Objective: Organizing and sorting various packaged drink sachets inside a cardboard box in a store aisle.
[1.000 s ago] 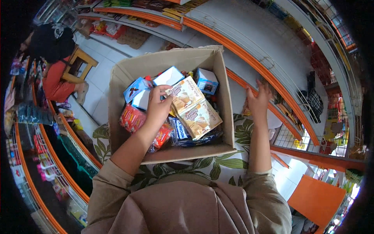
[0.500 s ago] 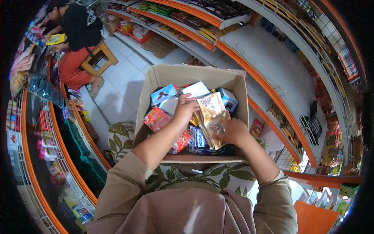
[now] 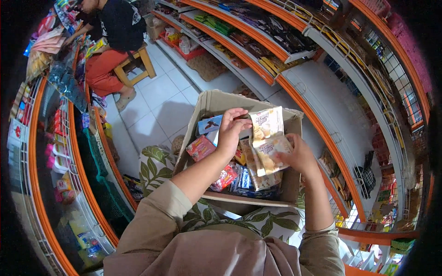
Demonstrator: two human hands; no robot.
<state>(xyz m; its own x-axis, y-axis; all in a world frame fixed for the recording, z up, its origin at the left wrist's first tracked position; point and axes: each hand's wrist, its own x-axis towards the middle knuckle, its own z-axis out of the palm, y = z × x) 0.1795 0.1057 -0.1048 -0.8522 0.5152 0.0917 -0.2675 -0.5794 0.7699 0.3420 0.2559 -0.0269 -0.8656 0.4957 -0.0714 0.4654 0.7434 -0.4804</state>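
A joined strip of cream-and-gold drink sachets (image 3: pixel 268 125) is raised above an open cardboard box (image 3: pixel 205 103). My right hand (image 3: pixel 299 157) grips the strip's lower right edge, thumb across the front. Beside the strip's upper left edge is my left hand (image 3: pixel 230 135), its fingers apart; whether the fingertips touch the sachets is unclear. More matching sachets (image 3: pixel 252 161) hang beneath, partly covered by the front ones. Inside the box lie a blue carton (image 3: pixel 208 125), a pink-red pack (image 3: pixel 200 148), a red pack (image 3: pixel 224 178) and blue-and-white packets (image 3: pixel 245 179).
Orange-edged shelves (image 3: pixel 322 115) stocked with packets run along the right, with more shelving (image 3: pixel 73 156) on the left. At the far left a person in a black shirt (image 3: pixel 122 25) sits on a wooden stool (image 3: pixel 134 69), beside the white tiled floor (image 3: pixel 159 99).
The sachet strip has been lifted and shifted right, its front sachets fanned away from those behind. My left hand has risen toward its upper edge. The whole view has shifted too.
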